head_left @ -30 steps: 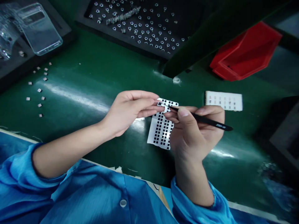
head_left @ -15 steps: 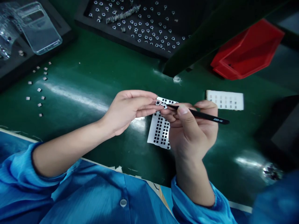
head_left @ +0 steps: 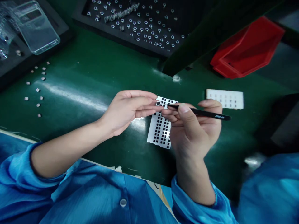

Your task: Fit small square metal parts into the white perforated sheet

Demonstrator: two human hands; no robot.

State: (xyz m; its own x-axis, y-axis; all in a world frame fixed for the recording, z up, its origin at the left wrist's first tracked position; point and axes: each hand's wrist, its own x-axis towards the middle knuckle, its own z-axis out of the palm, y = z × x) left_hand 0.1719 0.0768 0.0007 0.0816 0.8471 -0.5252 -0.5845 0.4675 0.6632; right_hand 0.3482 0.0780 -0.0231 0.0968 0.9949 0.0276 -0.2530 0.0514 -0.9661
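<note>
My left hand point(head_left: 130, 109) is pinched with its fingertips on a tiny square part point(head_left: 158, 103), held just over the top of a white sheet of small black squares point(head_left: 160, 130) lying on the green mat. My right hand point(head_left: 193, 130) grips black tweezers point(head_left: 203, 114) whose tips point left and meet the left fingertips at that small part. The right hand covers the sheet's right edge.
A second white strip point(head_left: 224, 98) lies to the right. A black tray point(head_left: 144, 25) with several small square frames sits at the back; a red bin point(head_left: 247, 46) at back right. Loose small parts point(head_left: 37, 90) and a clear case point(head_left: 35, 28) lie left. A blue sleeve point(head_left: 273, 189) is at lower right.
My right hand and tweezers have risen slightly and the tweezers lie flatter. A blue sleeve has come into view at the lower right. The left hand has barely moved.
</note>
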